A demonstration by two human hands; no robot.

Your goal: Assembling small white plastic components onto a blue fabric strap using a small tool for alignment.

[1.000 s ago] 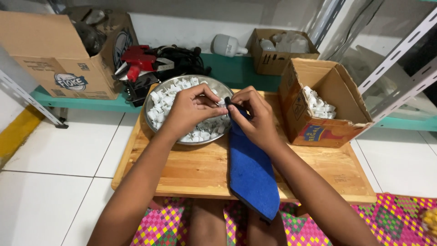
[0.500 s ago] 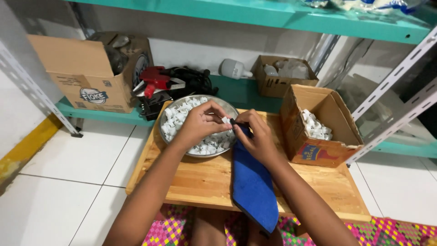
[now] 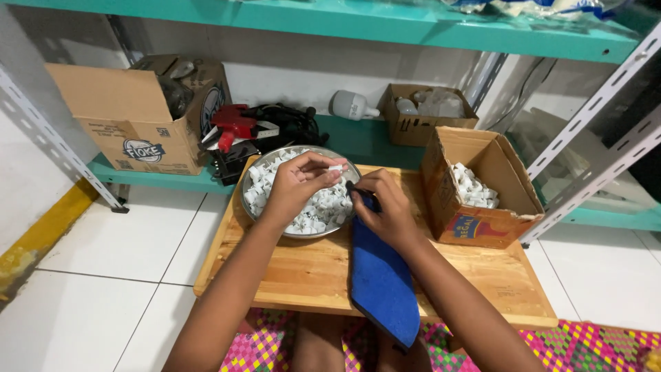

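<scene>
My left hand (image 3: 297,184) hovers over a round metal bowl (image 3: 256,219) full of small white plastic pieces and pinches one small white piece (image 3: 336,167) between its fingertips. My right hand (image 3: 384,209) sits just right of the bowl, gripping the top end of a long blue cloth (image 3: 382,286) that hangs down over the front edge of the wooden tray table (image 3: 310,275). The two hands are close together, fingertips almost touching.
An open cardboard box (image 3: 482,220) holding more white pieces stands on the table's right side. Behind, a teal shelf carries a large cardboard box (image 3: 131,131), a red and black tool (image 3: 241,127), a white bulb (image 3: 348,105) and a small box (image 3: 420,124). Metal rack posts flank both sides.
The view has tilted up toward the shelf. My left hand has lifted a white piece out of the bowl; my right hand still holds the blue cloth beside it.
</scene>
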